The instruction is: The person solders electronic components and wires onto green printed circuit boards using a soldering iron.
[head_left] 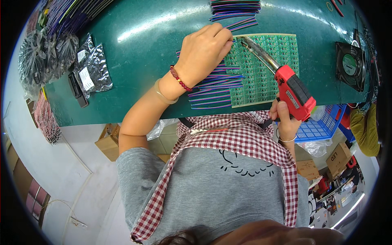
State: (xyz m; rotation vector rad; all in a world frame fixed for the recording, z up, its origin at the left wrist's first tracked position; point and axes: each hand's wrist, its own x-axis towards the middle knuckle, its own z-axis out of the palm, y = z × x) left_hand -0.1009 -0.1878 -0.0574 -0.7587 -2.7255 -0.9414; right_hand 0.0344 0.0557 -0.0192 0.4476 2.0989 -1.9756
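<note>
A green panel of small circuit boards lies on the green table. Along its left side, flat multi-coloured ribbon wires lie in a row, several with their ends on the panel. My right hand is closed round the handle of a red and black soldering gun, held below the panel's right part. The gun's metal tip points up and left to the panel's upper left corner. My left hand is closed in a pinch beside that corner, close to the tip. Its fingers hide whatever they hold.
More ribbon wires are stacked beyond the panel. A black fan stands at the table's right. Plastic packets, a black tool and bagged wires lie left. A blue basket sits below the table's right edge.
</note>
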